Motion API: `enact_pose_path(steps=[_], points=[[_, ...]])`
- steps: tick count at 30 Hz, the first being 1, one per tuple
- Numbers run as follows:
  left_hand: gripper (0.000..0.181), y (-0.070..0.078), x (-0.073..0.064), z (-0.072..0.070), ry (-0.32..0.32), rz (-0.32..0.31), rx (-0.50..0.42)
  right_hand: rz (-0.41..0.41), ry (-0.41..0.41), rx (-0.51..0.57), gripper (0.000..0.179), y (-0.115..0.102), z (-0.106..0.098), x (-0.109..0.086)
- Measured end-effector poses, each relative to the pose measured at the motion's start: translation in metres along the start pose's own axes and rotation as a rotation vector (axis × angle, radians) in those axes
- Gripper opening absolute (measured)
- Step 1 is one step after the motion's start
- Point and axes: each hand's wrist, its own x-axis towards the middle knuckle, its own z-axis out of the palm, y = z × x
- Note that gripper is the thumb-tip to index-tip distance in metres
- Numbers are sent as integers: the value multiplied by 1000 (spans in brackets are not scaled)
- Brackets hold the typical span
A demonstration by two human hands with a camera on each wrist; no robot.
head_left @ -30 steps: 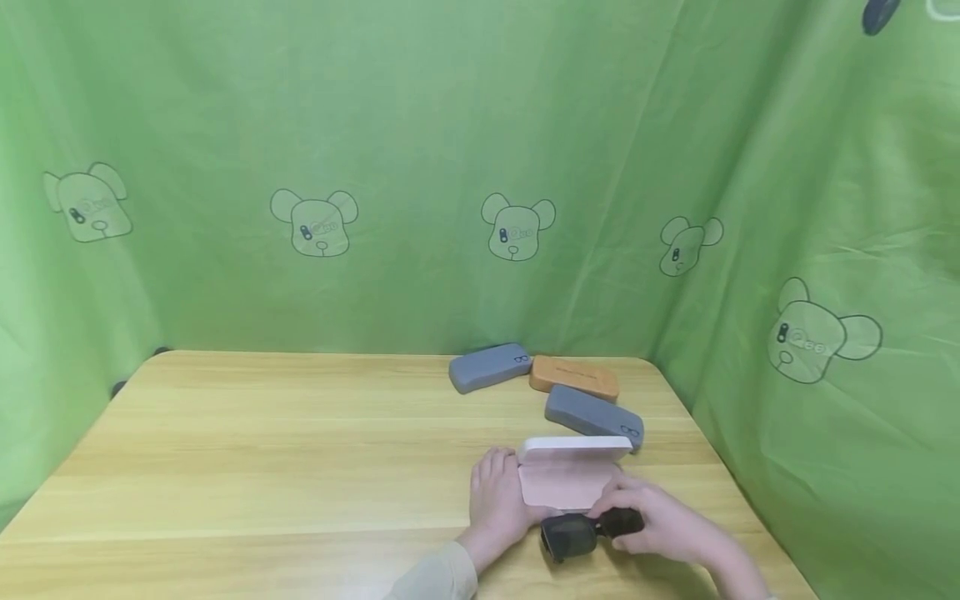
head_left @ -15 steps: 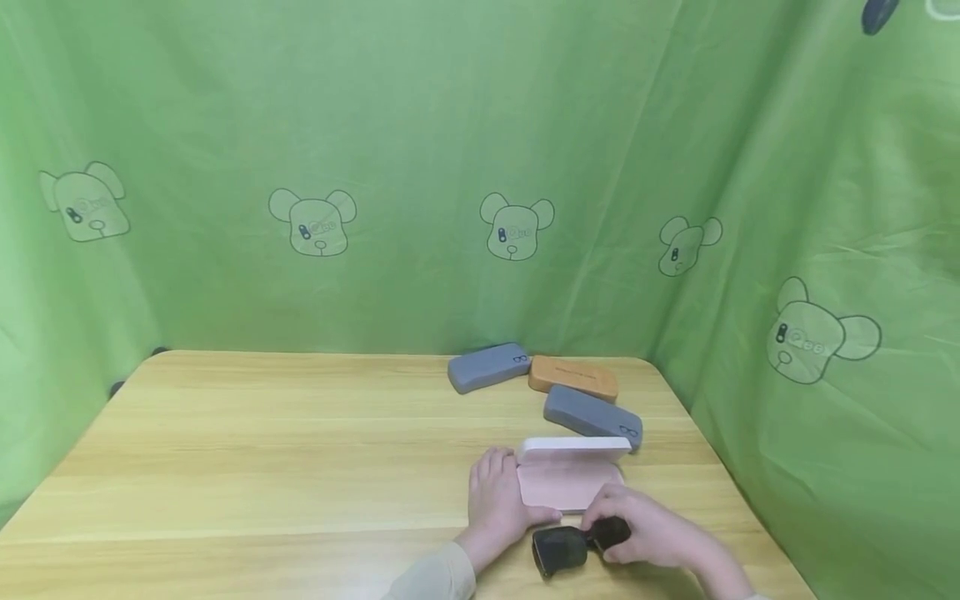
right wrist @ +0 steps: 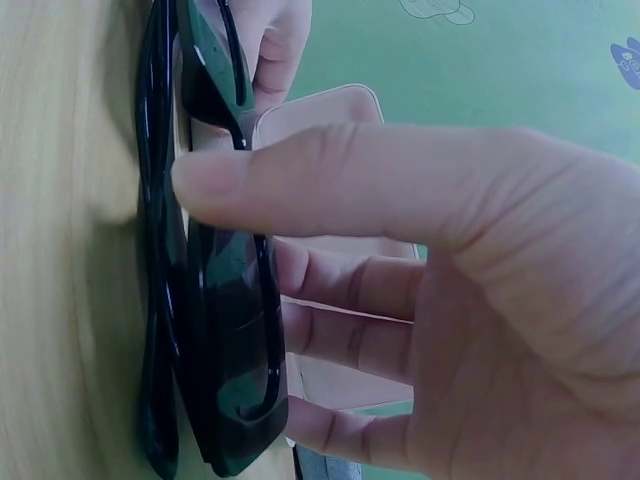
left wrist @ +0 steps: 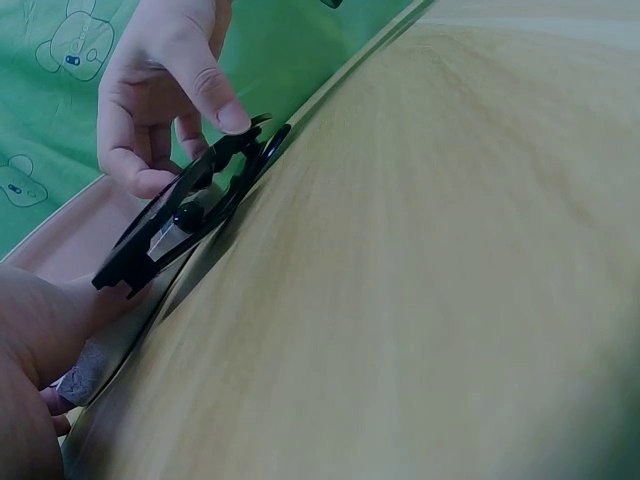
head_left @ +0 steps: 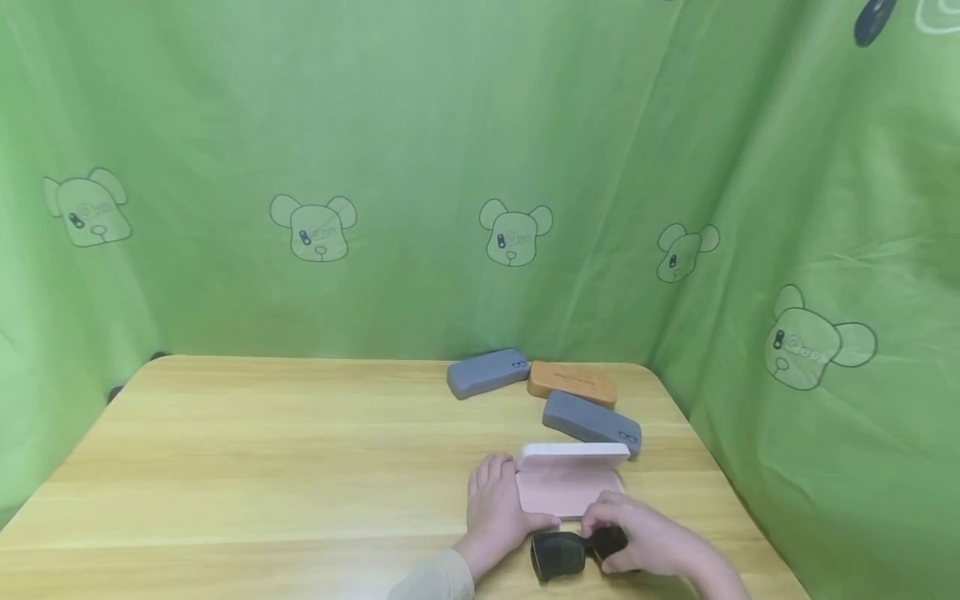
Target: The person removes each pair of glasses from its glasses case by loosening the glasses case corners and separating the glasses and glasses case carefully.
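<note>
A pair of black sunglasses (head_left: 558, 556), arms folded, is pinched at one lens between the thumb and fingers of my right hand (head_left: 648, 537). In the right wrist view the thumb crosses the sunglasses (right wrist: 225, 350) and the fingers lie behind them. They are at the table top, just in front of an open glasses case (head_left: 568, 493) with a pink lining and raised lid. My left hand (head_left: 498, 508) holds the left end of this case, its thumb along the front edge. In the left wrist view, the sunglasses (left wrist: 185, 205) partly hide the case.
Behind the open case lies a grey-blue glasses case (head_left: 592, 419). Farther back are an orange-brown case (head_left: 572, 383) and another blue-grey case (head_left: 487, 372), all closed. A green curtain (head_left: 405, 125) surrounds the wooden table (head_left: 285, 467) at the back and sides.
My right hand has moved the sunglasses slightly left and toward me, away from the case's front edge. The left hand and the open case have stayed in place.
</note>
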Motion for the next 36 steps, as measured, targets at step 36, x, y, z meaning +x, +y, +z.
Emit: enact_pose_path(steps=[36], points=[[98,-2,0,1,-13,9,11,-25,46,20,39,1,3,-2]])
